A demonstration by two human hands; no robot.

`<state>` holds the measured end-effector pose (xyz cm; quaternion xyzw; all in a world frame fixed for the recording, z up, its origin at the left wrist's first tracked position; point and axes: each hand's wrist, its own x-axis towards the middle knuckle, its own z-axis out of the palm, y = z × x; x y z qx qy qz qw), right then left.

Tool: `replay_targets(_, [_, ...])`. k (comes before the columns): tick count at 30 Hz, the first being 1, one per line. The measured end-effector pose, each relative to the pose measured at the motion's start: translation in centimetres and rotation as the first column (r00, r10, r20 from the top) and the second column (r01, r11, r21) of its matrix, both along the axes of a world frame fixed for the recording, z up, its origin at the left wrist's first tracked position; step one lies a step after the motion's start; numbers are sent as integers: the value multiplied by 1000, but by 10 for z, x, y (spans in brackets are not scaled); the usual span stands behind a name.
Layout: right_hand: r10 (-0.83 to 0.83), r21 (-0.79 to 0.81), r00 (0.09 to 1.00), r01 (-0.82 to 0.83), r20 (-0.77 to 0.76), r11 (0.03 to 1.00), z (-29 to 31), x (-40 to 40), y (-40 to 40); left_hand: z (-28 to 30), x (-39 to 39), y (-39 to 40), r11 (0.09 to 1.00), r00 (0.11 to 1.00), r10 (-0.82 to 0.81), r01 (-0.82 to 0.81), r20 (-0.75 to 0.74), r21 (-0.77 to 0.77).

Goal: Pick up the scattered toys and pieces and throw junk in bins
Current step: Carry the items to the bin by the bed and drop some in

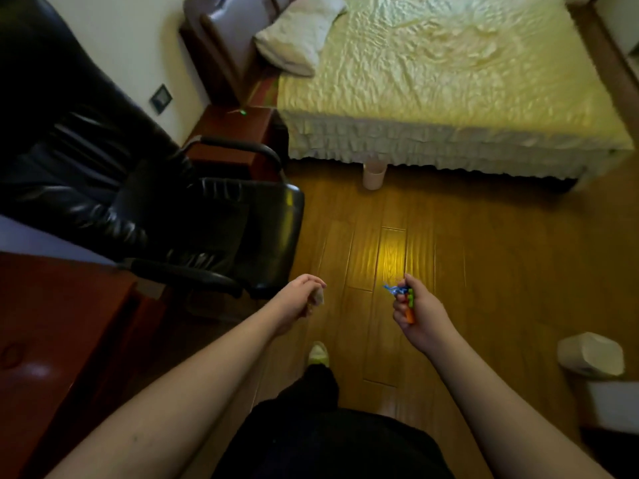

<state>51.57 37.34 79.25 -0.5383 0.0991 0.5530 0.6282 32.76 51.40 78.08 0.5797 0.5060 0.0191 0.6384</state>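
**Both hands loaded, standing on the bedroom floor**

You are standing on a glossy orange-brown wooden plank floor, with a bright patch of reflected light on the boards just ahead of your hands. Across the far side of the room runs a bed covered in a wrinkled pale yellow spread with a ruffled skirt, and a white pillow lies at its head end. A small pale cylindrical bin stands on the floor right against the bed skirt. To your left sits a black leather office chair with curved armrests, a dark red wooden bedside cabinet behind it, and a dark red wooden desk at your near left. At your right edge stands a white bin with a white liner.

Your right hand has its fingers curled around a small bundle of plastic toy pieces in blue, green and orange. The bundle's long axis runs roughly along your fist, with the blue piece pointing out to the left above the fingers and the orange end lower, toward your palm.

Your left hand is closed loosely around a small pale crumpled scrap, which shows just past the fingers. What the scrap is cannot be made out.

The two hands are held apart over the floor, touching nothing else.
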Motion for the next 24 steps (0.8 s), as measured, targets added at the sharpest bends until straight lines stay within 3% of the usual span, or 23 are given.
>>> replay_targets(5, [-19,-4,1000,19,14,1000,-6,41,28,-12,60,36,985,990,60,-39,127,-167])
replay_targets(9, [-6,-44,999,8,51,999,-15,83,72,-24,106,82,981,977,45,-4,208,-196])
replay_targets(16, [20,-115,990,-4,140,993,-11,153,159,-23,174,188,982,984,-90,114,155,-153])
replay_targets(24, [-99,-134,986,117,137,984,-8,236,216,-26,273,278,968,984,-120,145,130,-205])
